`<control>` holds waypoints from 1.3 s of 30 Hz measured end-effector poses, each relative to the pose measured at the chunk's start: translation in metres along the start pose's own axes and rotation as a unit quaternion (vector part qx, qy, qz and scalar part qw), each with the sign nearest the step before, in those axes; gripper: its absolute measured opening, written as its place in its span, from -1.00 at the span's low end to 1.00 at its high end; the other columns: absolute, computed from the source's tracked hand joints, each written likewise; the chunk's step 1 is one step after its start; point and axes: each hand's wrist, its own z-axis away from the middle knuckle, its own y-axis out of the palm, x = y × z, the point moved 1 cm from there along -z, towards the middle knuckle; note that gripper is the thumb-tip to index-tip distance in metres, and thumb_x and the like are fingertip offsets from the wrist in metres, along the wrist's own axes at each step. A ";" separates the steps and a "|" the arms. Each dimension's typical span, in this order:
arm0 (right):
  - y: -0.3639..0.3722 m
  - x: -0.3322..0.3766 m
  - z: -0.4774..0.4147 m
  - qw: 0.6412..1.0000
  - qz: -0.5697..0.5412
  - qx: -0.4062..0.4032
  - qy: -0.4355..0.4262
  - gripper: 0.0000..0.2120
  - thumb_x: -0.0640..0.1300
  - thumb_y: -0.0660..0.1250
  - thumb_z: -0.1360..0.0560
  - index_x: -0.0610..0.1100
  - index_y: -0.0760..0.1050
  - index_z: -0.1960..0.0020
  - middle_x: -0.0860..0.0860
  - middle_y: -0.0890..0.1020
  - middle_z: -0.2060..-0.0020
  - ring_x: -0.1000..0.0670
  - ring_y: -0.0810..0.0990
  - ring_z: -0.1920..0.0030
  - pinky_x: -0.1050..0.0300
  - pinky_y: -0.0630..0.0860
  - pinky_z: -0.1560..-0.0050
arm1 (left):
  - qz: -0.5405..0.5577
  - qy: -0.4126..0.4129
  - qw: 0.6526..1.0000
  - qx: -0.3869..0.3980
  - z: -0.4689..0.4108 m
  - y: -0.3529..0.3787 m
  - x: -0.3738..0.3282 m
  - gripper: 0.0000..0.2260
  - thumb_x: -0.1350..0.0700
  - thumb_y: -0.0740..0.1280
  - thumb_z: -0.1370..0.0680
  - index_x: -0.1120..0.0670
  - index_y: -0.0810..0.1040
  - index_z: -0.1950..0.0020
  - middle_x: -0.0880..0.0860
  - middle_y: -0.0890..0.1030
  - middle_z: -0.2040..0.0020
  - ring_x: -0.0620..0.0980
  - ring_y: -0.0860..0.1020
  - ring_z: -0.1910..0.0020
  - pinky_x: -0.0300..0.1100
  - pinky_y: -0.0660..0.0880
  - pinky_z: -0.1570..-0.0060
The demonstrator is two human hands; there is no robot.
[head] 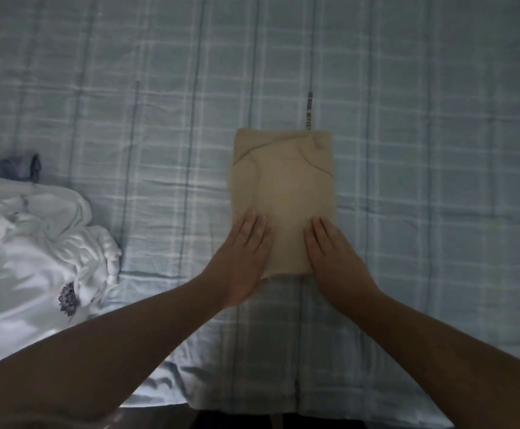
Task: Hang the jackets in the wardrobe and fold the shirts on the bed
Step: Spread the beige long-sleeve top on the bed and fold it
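Tan shirt (283, 187), folded, pressed near its edge by left hand (242, 258) and right hand (334, 255).

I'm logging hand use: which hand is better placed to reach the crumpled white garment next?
Probably the left hand: it rests flat on the tan shirt on the side nearest the white garment; the right hand lies farther across.

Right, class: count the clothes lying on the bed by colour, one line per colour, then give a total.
Tan: 1, the folded shirt
White: 1, the crumpled garment
Blue-grey: 1, the bunched garment, partly hidden behind the white one
Total: 3
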 end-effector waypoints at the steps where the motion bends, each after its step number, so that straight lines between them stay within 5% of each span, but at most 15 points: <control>1: 0.005 0.005 0.016 1.000 -0.009 0.010 -0.014 -0.41 -0.22 -0.09 -0.51 -0.40 0.17 -0.51 -0.39 0.23 -0.47 -0.37 0.17 -0.50 -0.24 0.18 -0.47 | 0.009 0.009 1.000 0.001 0.011 0.003 -0.010 -0.25 -0.10 0.24 -0.54 0.33 0.09 -0.56 0.43 0.08 -0.53 0.45 -0.02 -0.53 0.32 -0.02 -0.47; 6: 0.027 0.036 0.079 0.993 -0.063 0.100 -0.015 -0.46 -0.30 0.08 -0.54 -0.38 0.18 -0.51 -0.38 0.21 -0.49 -0.37 0.12 -0.52 -0.24 0.21 -0.46 | 0.032 0.048 0.991 0.118 0.052 0.023 -0.057 -0.33 -0.11 0.11 -0.59 0.33 0.14 -0.54 0.45 0.14 -0.51 0.46 -0.02 -0.53 0.31 -0.04 -0.47; 8: 0.024 0.039 0.081 0.987 -0.088 0.137 -0.004 -0.42 -0.30 0.09 -0.55 -0.35 0.10 -0.55 -0.34 0.12 -0.53 -0.32 0.02 -0.56 -0.18 0.09 -0.52 | 0.034 0.055 0.989 0.135 0.053 0.025 -0.056 -0.33 -0.12 0.07 -0.60 0.31 0.13 -0.56 0.42 0.13 -0.53 0.44 -0.04 -0.54 0.29 -0.06 -0.49; 11: 0.005 0.030 0.070 0.961 -0.231 0.145 0.034 -0.36 -0.29 0.21 -0.47 -0.23 0.19 -0.54 -0.24 0.21 -0.53 -0.21 0.13 -0.55 0.00 0.06 -0.54 | 0.194 0.035 0.970 0.142 0.043 0.015 -0.037 -0.40 -0.05 0.20 -0.60 0.20 0.19 -0.57 0.29 0.17 -0.56 0.28 0.02 -0.57 0.06 -0.11 -0.55; 13: -0.020 0.014 0.059 0.921 -0.346 0.147 0.102 -0.41 -0.21 0.32 -0.39 -0.05 0.40 -0.43 -0.13 0.49 -0.37 -0.14 0.44 -0.37 0.10 0.33 -0.35 | 0.384 -0.056 0.906 0.169 0.034 -0.004 -0.017 -0.52 -0.05 0.27 -0.54 -0.02 0.43 -0.46 0.13 0.41 -0.47 0.15 0.28 -0.50 -0.11 0.18 -0.47; 14: -0.034 0.003 0.052 0.904 -0.381 0.141 0.132 -0.48 -0.13 0.33 -0.34 0.05 0.49 -0.30 -0.03 0.62 -0.20 -0.08 0.57 -0.20 0.17 0.46 -0.15 | 0.449 -0.114 0.866 0.187 0.029 -0.018 -0.007 -0.64 -0.13 0.26 -0.48 -0.14 0.56 -0.26 0.01 0.59 -0.27 0.09 0.48 -0.32 -0.15 0.41 -0.25; 16: -0.057 -0.023 0.035 0.877 -0.438 0.092 0.177 -0.67 0.01 0.28 -0.24 0.18 0.53 -0.01 0.18 0.65 0.16 0.15 0.60 0.15 0.37 0.42 0.20 | 0.533 -0.188 0.807 0.170 0.014 -0.043 0.015 -0.73 -0.25 0.25 -0.38 -0.10 0.58 0.17 -0.14 0.60 0.22 -0.06 0.57 0.14 -0.23 0.41 0.22; 17: -0.065 -0.035 0.025 0.859 -0.466 0.059 0.203 -0.73 0.04 0.26 -0.23 0.16 0.53 0.07 0.19 0.62 0.25 0.21 0.57 0.24 0.41 0.38 0.29 | 0.583 -0.198 0.775 0.146 0.006 -0.052 0.026 -0.68 -0.27 0.29 -0.38 -0.03 0.58 0.22 -0.13 0.57 0.27 -0.11 0.55 0.22 -0.25 0.40 0.26; 20: -0.070 -0.061 -0.006 0.789 -0.545 -0.041 0.281 -0.80 -0.01 0.26 -0.38 -0.06 0.56 0.08 0.04 0.61 0.26 0.09 0.51 0.27 0.14 0.42 0.25 | 0.759 -0.211 0.613 0.059 -0.014 -0.062 0.057 -0.56 -0.27 0.34 -0.48 0.00 0.65 -0.19 0.02 0.69 -0.10 -0.01 0.65 -0.07 -0.12 0.56 0.02; 22: -0.064 -0.068 -0.025 0.755 -0.565 -0.089 0.320 -0.80 -0.04 0.24 -0.53 -0.13 0.56 0.06 -0.08 0.61 0.18 0.01 0.50 0.20 0.08 0.42 0.17 | 0.794 -0.227 0.564 0.018 -0.024 -0.059 0.066 -0.40 -0.35 0.19 -0.52 0.05 0.50 -0.38 0.11 0.62 -0.25 0.09 0.60 -0.19 -0.04 0.57 -0.08; 28: -0.033 -0.060 -0.070 0.795 -0.482 -0.114 0.349 -0.73 0.06 0.09 -0.65 -0.11 0.43 -0.02 -0.02 0.54 0.12 -0.08 0.50 0.08 0.08 0.33 0.08 | 0.630 -0.338 0.688 -0.119 -0.055 -0.032 0.036 -0.42 -0.20 0.48 -0.43 0.02 0.44 -0.34 -0.01 0.62 -0.15 -0.02 0.60 -0.11 -0.05 0.53 -0.08; 31: -0.018 -0.050 -0.076 0.817 -0.415 -0.113 0.383 -0.75 0.15 0.02 -0.63 0.00 0.30 0.07 0.12 0.41 0.33 -0.08 0.41 0.26 0.05 0.29 0.18 | 0.511 -0.424 0.730 -0.164 -0.062 -0.016 0.016 -0.47 -0.22 0.36 -0.52 0.05 0.33 -0.33 -0.03 0.55 -0.06 0.03 0.57 -0.01 -0.12 0.44 0.06; 34: -0.007 -0.049 -0.079 0.839 -0.351 -0.117 0.399 -0.73 0.21 -0.04 -0.61 0.06 0.22 0.12 0.16 0.34 0.39 -0.04 0.32 0.38 0.04 0.28 0.23 | 0.423 -0.477 0.752 -0.167 -0.072 -0.006 0.012 -0.63 -0.24 0.16 -0.60 0.00 0.29 -0.22 0.05 0.60 0.01 0.18 0.60 0.05 0.02 0.51 0.08; 39: -0.004 -0.053 -0.087 0.837 -0.335 -0.091 0.423 -0.69 0.27 -0.06 -0.56 0.05 0.22 0.10 0.14 0.36 0.39 -0.10 0.38 0.32 0.01 0.30 0.18 | 0.326 -0.519 0.777 -0.143 -0.085 -0.006 0.013 -0.64 -0.17 0.10 -0.64 0.08 0.35 -0.24 0.08 0.52 -0.13 0.18 0.57 0.01 -0.05 0.33 0.17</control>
